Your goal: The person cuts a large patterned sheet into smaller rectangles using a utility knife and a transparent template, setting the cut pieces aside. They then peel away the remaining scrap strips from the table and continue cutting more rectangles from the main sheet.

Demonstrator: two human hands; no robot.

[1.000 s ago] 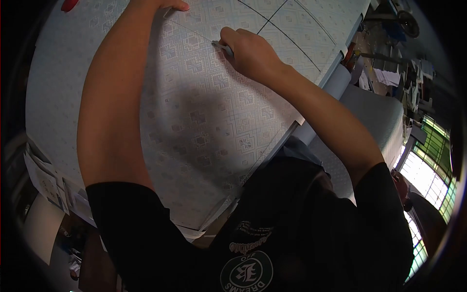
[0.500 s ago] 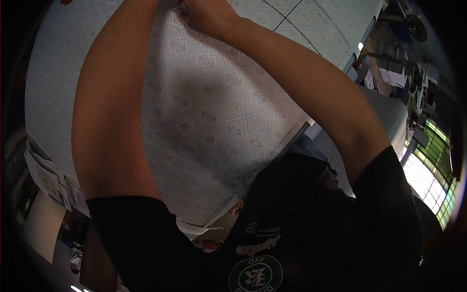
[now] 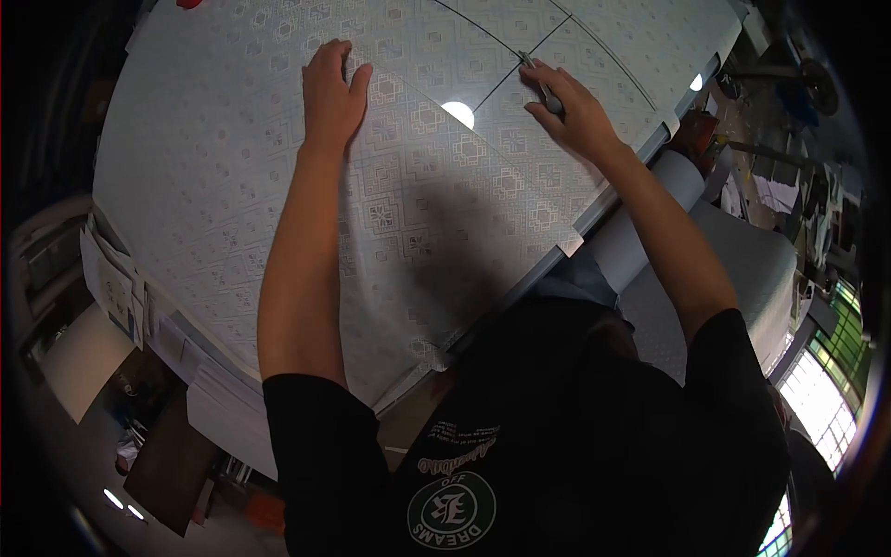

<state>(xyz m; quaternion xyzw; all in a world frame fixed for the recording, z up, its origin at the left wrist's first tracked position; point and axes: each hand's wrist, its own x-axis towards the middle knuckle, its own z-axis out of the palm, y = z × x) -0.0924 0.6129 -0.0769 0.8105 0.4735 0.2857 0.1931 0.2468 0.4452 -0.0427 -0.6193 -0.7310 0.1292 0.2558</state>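
A pale sheet (image 3: 213, 186) with a woven-looking geometric pattern covers the table in front of me. My left hand (image 3: 334, 102) lies on it with fingers stretched and thumb apart, holding nothing. Further right, my right hand (image 3: 580, 116) is closed around a small tool (image 3: 551, 98) with a grey handle and a metal tip; its exact kind is hard to make out. The tip is near where two dark lines cross on the pale surface. A diagonal edge of the sheet runs between my hands, beside a bright white spot (image 3: 458, 114).
A grey table edge (image 3: 594, 212) passes close to my body. Beyond it sit a pale roll (image 3: 654, 209) and a grey covered surface (image 3: 715, 278). Stacked papers (image 3: 113, 283) hang at the left side. Part of a red object (image 3: 188, 3) shows at the far edge.
My hands were close together at the top of the view; now they are apart, the left flat on the sheet, the right further right with the tool showing. The view has shifted.
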